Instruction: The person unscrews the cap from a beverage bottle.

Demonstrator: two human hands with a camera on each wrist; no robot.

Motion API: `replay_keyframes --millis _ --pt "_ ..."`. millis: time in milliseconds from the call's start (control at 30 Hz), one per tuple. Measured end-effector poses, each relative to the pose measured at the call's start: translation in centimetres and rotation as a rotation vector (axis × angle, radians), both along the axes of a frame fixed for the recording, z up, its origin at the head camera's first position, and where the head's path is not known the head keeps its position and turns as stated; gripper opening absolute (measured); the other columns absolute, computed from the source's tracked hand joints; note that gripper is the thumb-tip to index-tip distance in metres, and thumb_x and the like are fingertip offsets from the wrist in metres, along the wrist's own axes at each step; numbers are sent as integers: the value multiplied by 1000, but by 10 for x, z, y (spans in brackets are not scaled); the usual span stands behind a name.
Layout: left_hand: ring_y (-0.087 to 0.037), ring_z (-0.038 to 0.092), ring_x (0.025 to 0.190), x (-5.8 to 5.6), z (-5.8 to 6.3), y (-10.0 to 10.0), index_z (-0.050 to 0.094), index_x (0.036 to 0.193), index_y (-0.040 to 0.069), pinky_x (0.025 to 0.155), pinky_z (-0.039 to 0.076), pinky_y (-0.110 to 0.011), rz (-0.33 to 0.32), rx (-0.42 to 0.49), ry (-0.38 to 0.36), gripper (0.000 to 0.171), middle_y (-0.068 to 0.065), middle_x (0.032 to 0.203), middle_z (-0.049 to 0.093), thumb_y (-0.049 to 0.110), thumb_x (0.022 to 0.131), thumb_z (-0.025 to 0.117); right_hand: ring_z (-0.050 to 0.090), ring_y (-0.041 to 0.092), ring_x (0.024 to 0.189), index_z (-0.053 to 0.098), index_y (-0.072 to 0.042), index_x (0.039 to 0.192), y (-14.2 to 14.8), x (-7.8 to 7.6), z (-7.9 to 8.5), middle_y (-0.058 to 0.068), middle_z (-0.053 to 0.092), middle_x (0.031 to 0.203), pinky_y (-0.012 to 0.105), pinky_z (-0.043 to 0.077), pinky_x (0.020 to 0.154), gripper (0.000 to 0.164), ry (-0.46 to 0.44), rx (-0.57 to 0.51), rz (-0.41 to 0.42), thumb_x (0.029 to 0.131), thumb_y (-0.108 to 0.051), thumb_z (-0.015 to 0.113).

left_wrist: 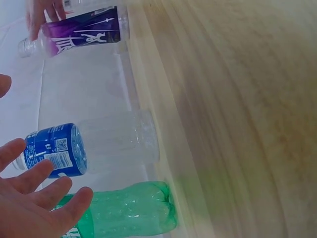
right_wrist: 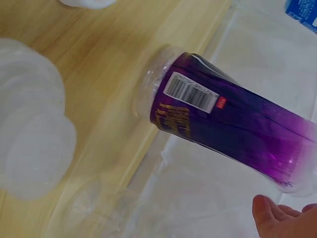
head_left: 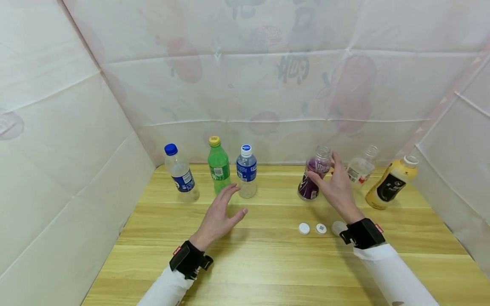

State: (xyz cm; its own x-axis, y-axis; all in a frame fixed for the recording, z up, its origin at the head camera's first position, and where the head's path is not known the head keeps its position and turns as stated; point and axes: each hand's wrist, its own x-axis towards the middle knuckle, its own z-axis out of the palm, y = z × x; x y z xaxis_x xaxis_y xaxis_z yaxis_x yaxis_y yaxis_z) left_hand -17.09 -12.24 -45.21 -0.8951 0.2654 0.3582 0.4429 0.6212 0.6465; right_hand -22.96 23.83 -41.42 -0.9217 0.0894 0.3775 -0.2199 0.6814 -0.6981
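Note:
My right hand (head_left: 338, 191) is beside a purple-labelled bottle (head_left: 308, 183) that stands uncapped, thumb and fingers spread around its upper part. In the right wrist view, a gap shows between the fingertips (right_wrist: 262, 208) and that bottle. My left hand (head_left: 217, 220) holds nothing, its fingers spread in front of a green bottle (head_left: 220, 168) with a yellow cap. Just right of the green one stands a clear bottle (head_left: 247, 190) with a blue label and white cap. From the left wrist, the left fingers (left_wrist: 44, 191) overlap both bottles.
At the left stands a blue-capped clear bottle (head_left: 187, 195). An uncapped clear bottle (head_left: 360, 166) and a yellow bottle (head_left: 377, 197) with a black label are at the right. White caps (head_left: 304, 228) lie in a row on the wooden table (head_left: 260, 263). Pale sheeting walls (head_left: 237, 93) enclose it.

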Motion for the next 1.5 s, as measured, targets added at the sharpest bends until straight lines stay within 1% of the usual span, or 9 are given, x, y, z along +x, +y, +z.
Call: replay_keyframes --millis 100,200,333,500,700,867,1067,1233,1500 --pt "-38 41 145 -1 1 1 45 153 4 115 36 -60 3 3 32 73 -18 160 41 31 93 77 27 53 147 10 -4 165 3 9 1 33 24 163 72 26 114 104 1 11 16 95 -52 71" --pt "-39 40 146 -2 3 2 42 154 3 116 34 -61 5 11 58 75 -20 160 41 29 93 77 17 50 152 12 -4 165 4 19 1 28 14 168 72 19 117 97 63 41 51 99 -49 67" --pt "-38 40 145 -3 4 3 41 155 3 115 35 -60 3 25 55 76 -19 160 40 30 94 77 15 47 154 14 -3 165 4 32 -2 23 11 170 69 16 119 91 157 77 89 102 -46 63" --pt "-37 42 145 -4 3 4 42 155 5 115 37 -58 -3 34 56 75 -19 159 41 32 94 76 16 48 153 20 1 163 -2 44 -1 25 14 169 67 17 121 90 271 106 130 102 -51 62" --pt "-38 43 144 -4 2 1 41 155 4 114 38 -58 20 48 30 74 -18 160 41 29 95 76 23 49 151 25 5 160 -19 48 -4 29 23 165 63 19 122 96 411 168 201 101 -67 48" --pt "-39 42 144 -7 4 1 36 157 2 115 38 -58 44 74 12 77 -21 160 39 28 96 75 27 50 149 30 6 158 -30 49 -8 29 29 163 59 23 122 89 491 174 249 103 -64 45" --pt "-38 38 147 -15 14 11 28 161 2 115 37 -58 50 158 7 85 -20 163 35 32 96 74 31 48 148 35 8 154 -34 51 -13 27 30 163 50 25 123 85 497 175 288 105 -60 46" --pt "-36 30 152 -25 22 24 22 163 3 119 30 -58 54 219 19 91 -18 168 26 35 96 75 32 46 148 34 10 154 -36 57 -16 28 28 164 40 22 125 85 479 200 345 105 -58 46" --pt "-33 25 154 -42 29 43 16 165 7 122 25 -55 121 295 -20 100 -18 169 21 39 92 78 30 41 151 34 15 151 -38 65 -18 32 29 161 34 18 126 83 480 197 407 107 -55 46"
